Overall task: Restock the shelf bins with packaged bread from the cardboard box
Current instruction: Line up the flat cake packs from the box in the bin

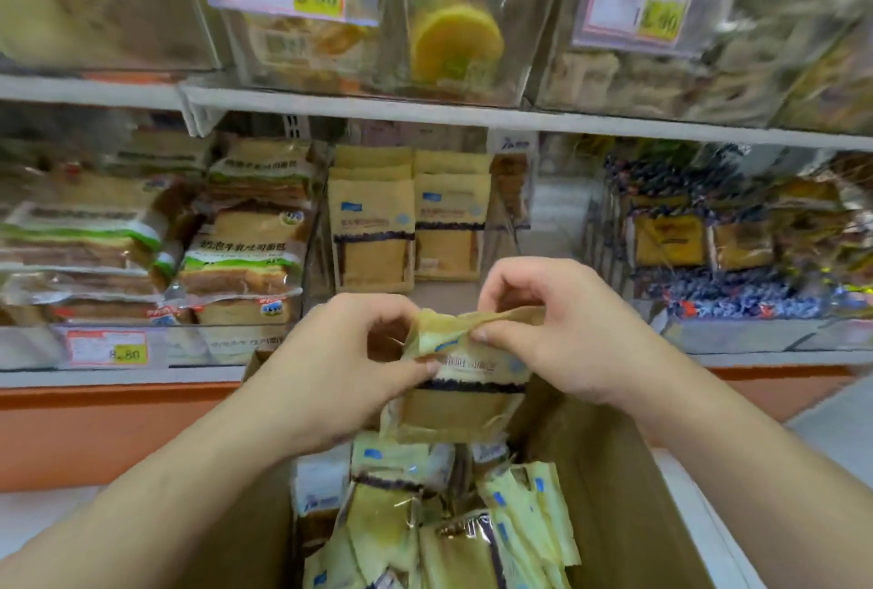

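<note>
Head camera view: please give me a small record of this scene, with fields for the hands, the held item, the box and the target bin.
left hand: left hand pinches the top left of the packet
right hand: right hand pinches the packet's top edge
held item: one bread packet, cream wrapper with a dark band, held above the box
box: cardboard box, open, with more such packets inside
target bin: shelf bin straight ahead holds matching packets standing upright in two rows
neighbours: green-label bread in the bin to the left
</note>
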The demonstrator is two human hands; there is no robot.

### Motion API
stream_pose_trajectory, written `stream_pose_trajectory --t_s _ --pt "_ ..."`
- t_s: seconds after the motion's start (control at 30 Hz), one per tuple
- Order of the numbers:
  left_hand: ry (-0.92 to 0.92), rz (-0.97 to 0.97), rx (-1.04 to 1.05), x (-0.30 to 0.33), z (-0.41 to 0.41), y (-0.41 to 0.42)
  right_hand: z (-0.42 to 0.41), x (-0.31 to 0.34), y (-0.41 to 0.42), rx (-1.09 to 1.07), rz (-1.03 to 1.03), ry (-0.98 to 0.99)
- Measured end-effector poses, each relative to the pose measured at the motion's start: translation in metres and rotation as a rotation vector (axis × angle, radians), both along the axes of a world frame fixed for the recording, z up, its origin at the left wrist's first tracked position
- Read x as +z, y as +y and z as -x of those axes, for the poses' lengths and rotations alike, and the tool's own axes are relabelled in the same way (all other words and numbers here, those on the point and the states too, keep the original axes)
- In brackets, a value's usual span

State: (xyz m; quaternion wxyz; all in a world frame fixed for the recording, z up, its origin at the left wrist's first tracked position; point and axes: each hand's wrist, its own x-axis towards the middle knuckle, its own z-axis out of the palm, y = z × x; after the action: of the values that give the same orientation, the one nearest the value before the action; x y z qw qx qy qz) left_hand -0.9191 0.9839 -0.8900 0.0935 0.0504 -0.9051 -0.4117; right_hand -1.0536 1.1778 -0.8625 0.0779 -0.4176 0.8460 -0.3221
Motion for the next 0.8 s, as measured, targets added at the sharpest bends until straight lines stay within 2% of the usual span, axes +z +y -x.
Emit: stream_pose_trajectory --t_s 0.2,0.33,0.47,0.63,0.8 --pt "0.199 0.044 0.112 0.042 0.028 -0.013 0.022 0.021 0.012 -0.062 0.038 0.108" --pt "0.228 0.080 0.104 0.048 0.061 -0.021 0.050 0.017 0.003 -0.106 0.136 0.190" --pt "0.229 0.111 0.127 0.037 0.102 -0.039 0.087 0.004 -0.018 -0.204 0.150 0.277" --pt "0.186 0.276 0.174 0.011 0.138 -0.056 0.120 -0.028 -0.044 -0.279 0.079 0.323" --pt "0.334 0.474 0.209 -0.015 0.165 -0.078 0.140 -0.045 -0.060 -0.318 0.000 0.352"
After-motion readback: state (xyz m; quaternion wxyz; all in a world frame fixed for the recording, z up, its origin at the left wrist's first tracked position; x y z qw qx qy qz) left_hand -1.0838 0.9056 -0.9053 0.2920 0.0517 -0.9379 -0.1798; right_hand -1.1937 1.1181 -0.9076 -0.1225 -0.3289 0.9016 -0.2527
